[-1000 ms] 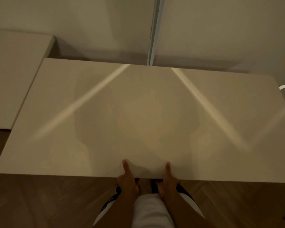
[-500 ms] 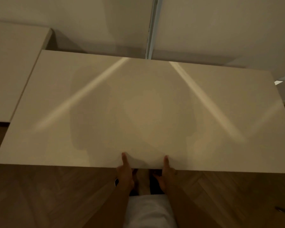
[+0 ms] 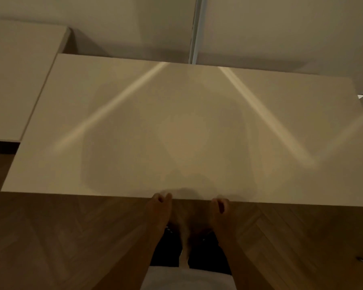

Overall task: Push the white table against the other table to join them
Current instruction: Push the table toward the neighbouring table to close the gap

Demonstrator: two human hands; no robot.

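white table (image 3: 176, 114) has left hand (image 3: 158, 208) and right hand (image 3: 221, 208) at its near edge, fingers curled

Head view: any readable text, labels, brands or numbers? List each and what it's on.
None readable.
White table: bare top, only light streaks and a shadow.
Other table: no marking visible.
Wall and wood floor: no signs or labels.
Left hand and right hand at the near edge: nothing written.
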